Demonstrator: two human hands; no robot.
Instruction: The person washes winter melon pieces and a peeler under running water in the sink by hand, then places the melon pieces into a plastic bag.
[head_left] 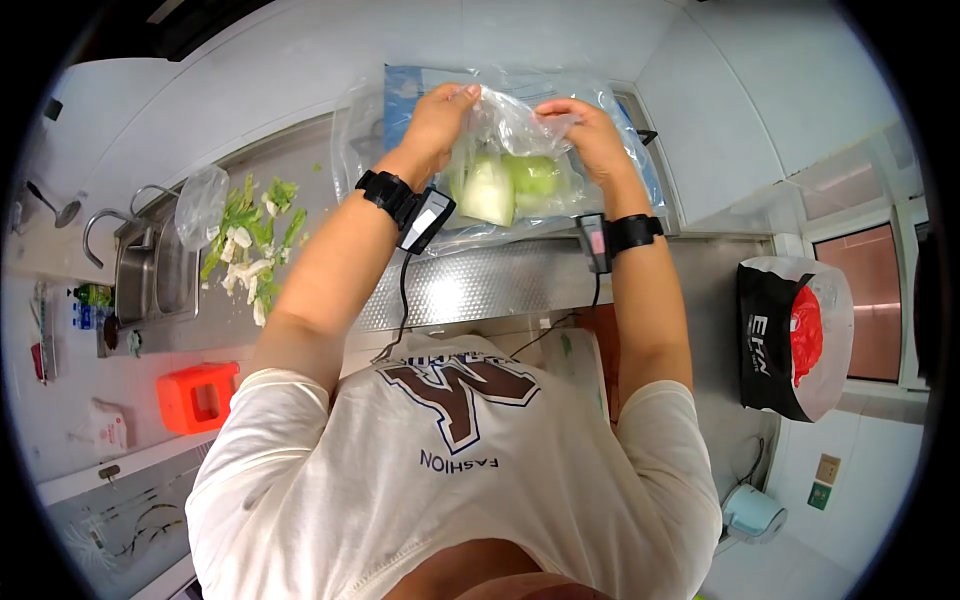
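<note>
A clear plastic bag with pale green vegetable pieces inside is between my hands. Its upper edge is pinched by my left hand, fingers closed on the film. On the other side of the opening, my right hand grips the film between thumb and fingers. The vegetables rest low in the bag, close to the counter's front; the wrinkled film blurs their exact kind. Under the bag lies a larger sheet of clear plastic over a blue panel.
Chopped leafy scraps are scattered on the metal counter at left, beside a clear plastic container and a sink. An orange jug stands lower left. At right is a black-and-white bag holding something red.
</note>
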